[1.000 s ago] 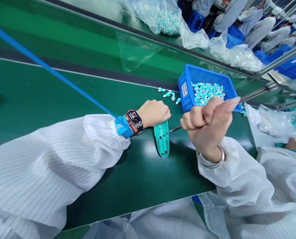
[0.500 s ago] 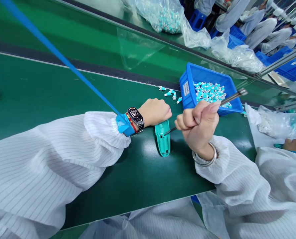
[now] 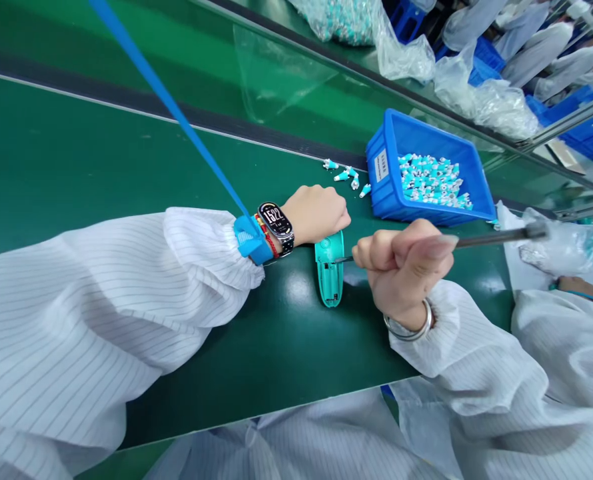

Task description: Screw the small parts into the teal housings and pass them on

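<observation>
A long teal plastic housing (image 3: pixel 330 273), rounded at its lower end and showing its hollow inside, lies on the green work surface. My left hand (image 3: pixel 319 213), fingers curled, grips its upper end and covers that part. In my closed right hand (image 3: pixel 404 263) is a slim grey metal tool (image 3: pixel 496 237) with a blunt rear end. Its thin tip reaches left into the middle of the housing, near small dark parts. I cannot make out the tip's exact contact.
Behind my right hand stands a blue bin (image 3: pixel 431 210) of small teal-and-white parts. Several loose parts (image 3: pixel 344 176) lie left of it. A blue strap (image 3: pixel 176 113) runs to my left wrist. At right are a plastic bag (image 3: pixel 556 247) and a co-worker's arm (image 3: pixel 584 287).
The tool has swung flatter, its rear end moving right and down, while its tip stays in the housing. The view has shifted slightly; my left hand keeps its hold.
</observation>
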Available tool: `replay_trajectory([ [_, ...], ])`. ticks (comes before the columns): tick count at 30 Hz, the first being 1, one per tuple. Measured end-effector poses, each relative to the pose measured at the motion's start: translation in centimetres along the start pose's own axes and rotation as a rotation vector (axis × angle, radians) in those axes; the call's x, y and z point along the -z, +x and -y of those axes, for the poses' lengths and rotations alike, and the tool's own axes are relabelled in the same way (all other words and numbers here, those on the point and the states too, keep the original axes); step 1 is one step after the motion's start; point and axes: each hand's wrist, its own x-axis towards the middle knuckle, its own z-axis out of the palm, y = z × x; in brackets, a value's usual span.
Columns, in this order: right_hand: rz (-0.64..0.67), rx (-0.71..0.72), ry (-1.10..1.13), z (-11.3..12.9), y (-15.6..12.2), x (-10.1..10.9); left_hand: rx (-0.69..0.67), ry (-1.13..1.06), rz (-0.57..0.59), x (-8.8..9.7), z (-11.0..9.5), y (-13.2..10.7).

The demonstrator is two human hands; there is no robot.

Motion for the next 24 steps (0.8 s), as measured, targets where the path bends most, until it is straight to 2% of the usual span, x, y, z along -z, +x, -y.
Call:
replay_trajectory([
  [4,0.005,-0.026,0.050,0.9,0.4,0.3,-0.005,0.017,0.013,0.1,-0.1,0.0],
  [6,0.018,-0.122,0.081,2.0,0.5,0.5,-0.010,0.024,0.017,0.2,-0.1,0.0],
  [9,0.129,-0.288,0.129,3.6,0.0,0.3,-0.010,0.023,0.019,0.1,-0.1,0.0],
  [11,0.193,-0.338,0.154,4.0,-0.7,0.0,-0.007,0.019,0.015,-0.1,0.0,0.1],
  [24,0.191,-0.337,0.096,3.1,-1.8,-0.4,-0.006,-0.027,-0.009,-0.3,0.1,0.2],
])
